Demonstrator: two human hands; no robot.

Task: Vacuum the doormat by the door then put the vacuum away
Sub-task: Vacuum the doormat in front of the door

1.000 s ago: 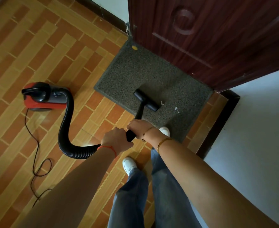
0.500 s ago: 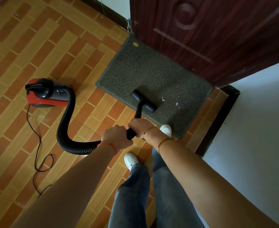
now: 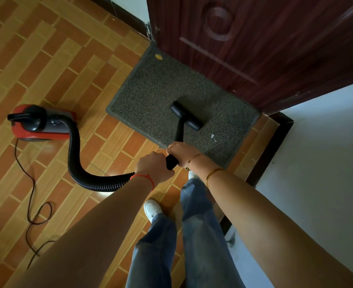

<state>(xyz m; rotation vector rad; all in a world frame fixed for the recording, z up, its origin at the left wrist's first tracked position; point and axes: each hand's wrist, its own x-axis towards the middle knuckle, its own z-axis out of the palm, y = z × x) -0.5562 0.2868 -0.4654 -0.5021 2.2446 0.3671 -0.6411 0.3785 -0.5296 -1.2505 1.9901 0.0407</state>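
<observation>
While both hands' fingers (image 3: 179,147) grip the wand (image 3: 179,134), its nozzle (image 3: 185,116) rests on the doormat (image 3: 150,94).

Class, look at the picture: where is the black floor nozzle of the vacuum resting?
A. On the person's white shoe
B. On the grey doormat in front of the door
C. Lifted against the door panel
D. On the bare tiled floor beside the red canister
B: the nozzle sits flat on the doormat, just before the dark door.

The doormat (image 3: 161,96) looks coarse and matt. The ribbed hose (image 3: 75,154) is glossy plastic. Floor tiles (image 3: 46,65) shine; the door (image 3: 254,48) is dark wood.
</observation>
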